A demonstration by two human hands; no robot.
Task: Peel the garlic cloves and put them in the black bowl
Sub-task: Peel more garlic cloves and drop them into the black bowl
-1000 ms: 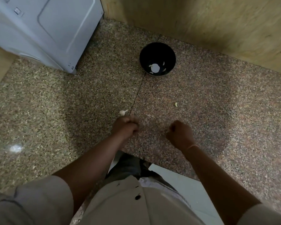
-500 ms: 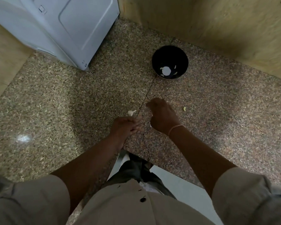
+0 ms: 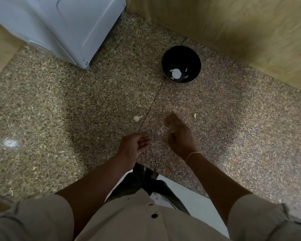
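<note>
Two bare hands are over a speckled, polished stone counter (image 3: 68,110). The left hand (image 3: 134,147) lies palm up with fingers loosely curled; whether it holds anything I cannot tell. The right hand (image 3: 178,134), blurred, has its fingers extended beside papery skins (image 3: 162,130). The round black bowl (image 3: 181,54) beyond holds pale peeled cloves (image 3: 176,73). An unpeeled clove (image 3: 137,118) lies near the hands.

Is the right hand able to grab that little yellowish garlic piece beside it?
Probably yes. The garlic piece lies on bare countertop close beside the right hand, nothing stands between them, and the hand looks open.
</note>
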